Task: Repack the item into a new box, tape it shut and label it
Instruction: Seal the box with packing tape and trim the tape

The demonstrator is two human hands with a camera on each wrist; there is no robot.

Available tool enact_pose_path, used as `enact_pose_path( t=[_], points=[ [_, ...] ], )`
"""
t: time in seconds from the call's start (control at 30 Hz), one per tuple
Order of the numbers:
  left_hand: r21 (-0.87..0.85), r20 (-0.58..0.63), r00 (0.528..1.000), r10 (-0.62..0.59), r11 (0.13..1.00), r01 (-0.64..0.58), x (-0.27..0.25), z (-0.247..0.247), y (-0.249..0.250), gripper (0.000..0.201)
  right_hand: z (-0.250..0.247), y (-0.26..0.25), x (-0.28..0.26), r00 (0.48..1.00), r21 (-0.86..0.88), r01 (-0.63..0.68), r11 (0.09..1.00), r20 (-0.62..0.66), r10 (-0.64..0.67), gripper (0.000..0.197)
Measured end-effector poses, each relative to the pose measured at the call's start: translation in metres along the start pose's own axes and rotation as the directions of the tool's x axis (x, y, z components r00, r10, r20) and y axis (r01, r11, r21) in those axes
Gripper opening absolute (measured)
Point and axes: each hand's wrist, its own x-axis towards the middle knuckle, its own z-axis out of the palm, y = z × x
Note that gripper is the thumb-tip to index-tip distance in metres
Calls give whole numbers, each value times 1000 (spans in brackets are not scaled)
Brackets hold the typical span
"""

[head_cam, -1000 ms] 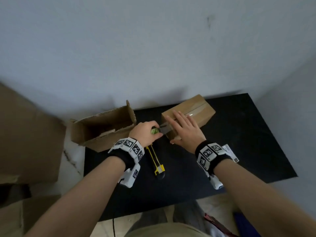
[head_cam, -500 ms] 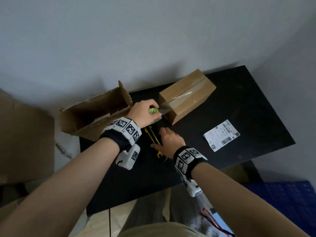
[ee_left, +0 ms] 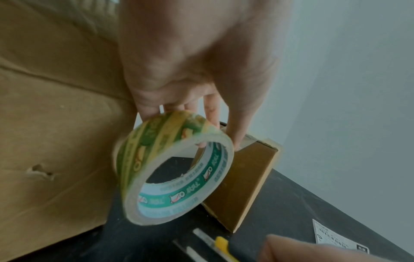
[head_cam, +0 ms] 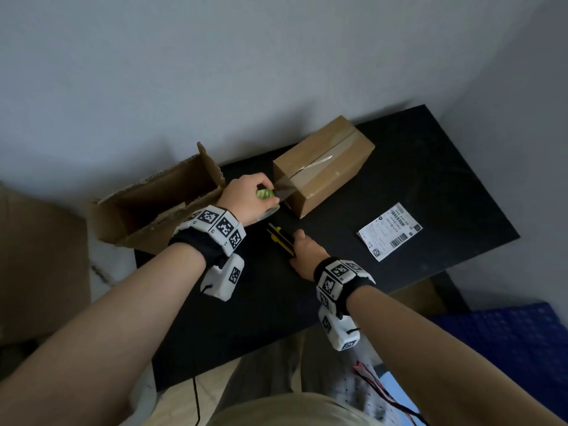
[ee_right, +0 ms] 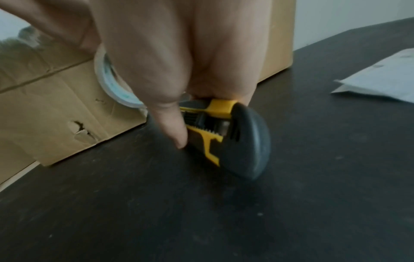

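Now my left hand clamps the green-printed clear tape roll, its strip stretched to the closed brown cardboard box. My right hand pinches the yellow-and-black utility knife on the black counter. An open torn carton crowds the left edge; a white shipping label lies right.

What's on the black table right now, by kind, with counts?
Cardboard boxes: 2, a taped box and an open box
Tape roll: 1, held just above it
Utility knife: 1
Shipping label: 1
Total: 5
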Motion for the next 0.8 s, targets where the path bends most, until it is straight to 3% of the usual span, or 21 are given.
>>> enact_pose_path(
  t=[0.17, 0.33, 0.53, 0.67, 0.8],
  points=[
    [7, 6, 1000, -21, 1000, 21, -3, 0, 3, 26, -25, 30, -28, 998, 133, 33, 991, 43, -39, 51],
    [1, 3, 999, -35, 999, 35, -3, 2, 4, 14, -47, 43, -52, 992, 232, 88, 969, -104, -65, 43],
    [-16, -45, 998, -42, 999, 42, -5, 3, 7, 15, -65, 30, -69, 970, 334, 175, 926, -220, -104, 38],
    [-42, -68, 994, -82, 996, 79, -7, 6, 8, 13, -70, 14, -76, 948, 149, 189, 971, -287, -140, 45],
    [-94, -108, 990, -89, 992, 79, -9, 10, 9, 15, -67, -7, -82, 928, -292, 112, 950, -310, -205, 43]
  ],
)
